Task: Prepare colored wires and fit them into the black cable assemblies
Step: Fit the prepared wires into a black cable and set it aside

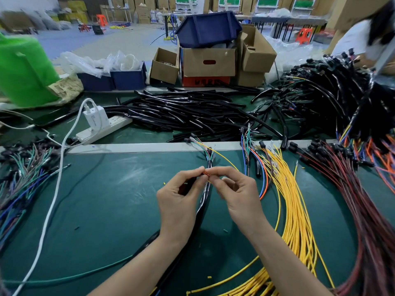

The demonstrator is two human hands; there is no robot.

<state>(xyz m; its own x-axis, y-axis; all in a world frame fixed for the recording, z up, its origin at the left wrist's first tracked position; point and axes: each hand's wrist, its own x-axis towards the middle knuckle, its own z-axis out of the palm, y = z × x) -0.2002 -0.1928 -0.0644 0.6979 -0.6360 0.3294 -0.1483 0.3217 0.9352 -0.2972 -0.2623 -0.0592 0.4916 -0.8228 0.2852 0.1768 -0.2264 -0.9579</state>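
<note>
A green workbench (111,199) carries yellow wires (297,210), red wires (359,199), black tubes (181,112) and a white power strip (106,128).

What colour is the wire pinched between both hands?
The wire is orange; clearest in head view.

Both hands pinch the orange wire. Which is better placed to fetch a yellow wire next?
Probably right: both pinch the orange wire, but the right hand lies nearest the yellow wire bundle; the left hand is across the black cable.

Factory workshop — cable piles (188,112), stacked cartons (208,61), workbench (106,199)
</note>
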